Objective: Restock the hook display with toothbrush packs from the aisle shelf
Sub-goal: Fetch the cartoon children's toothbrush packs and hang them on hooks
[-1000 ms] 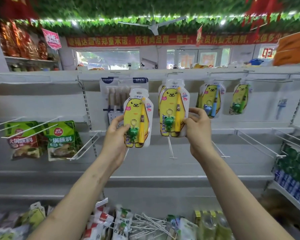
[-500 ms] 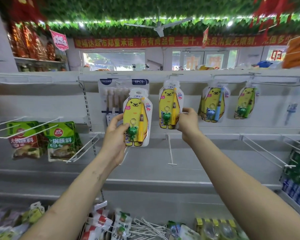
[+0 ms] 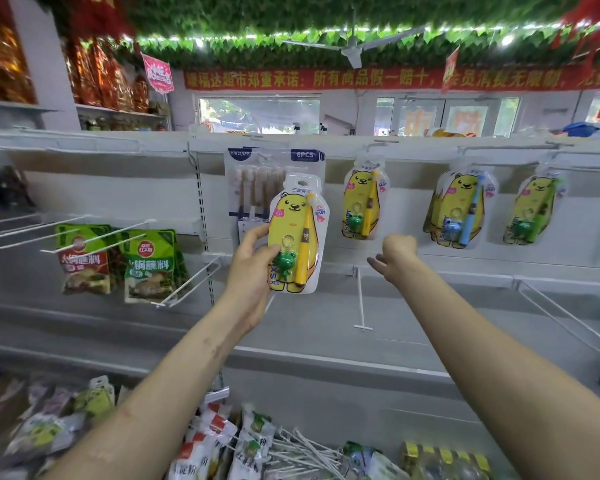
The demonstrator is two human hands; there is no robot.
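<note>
Your left hand (image 3: 253,268) grasps a yellow bear toothbrush pack (image 3: 293,237) by its lower left edge. It holds the pack upright in front of the six-brush pack (image 3: 274,164) on the hook display (image 3: 406,202). At its 2 o'clock a second bear pack (image 3: 362,202) hangs on the display. Your right hand (image 3: 394,252), at that pack's 5 o'clock, is blurred, fingers loose, holding nothing. Two more bear packs (image 3: 459,206) hang toward 3 o'clock.
</note>
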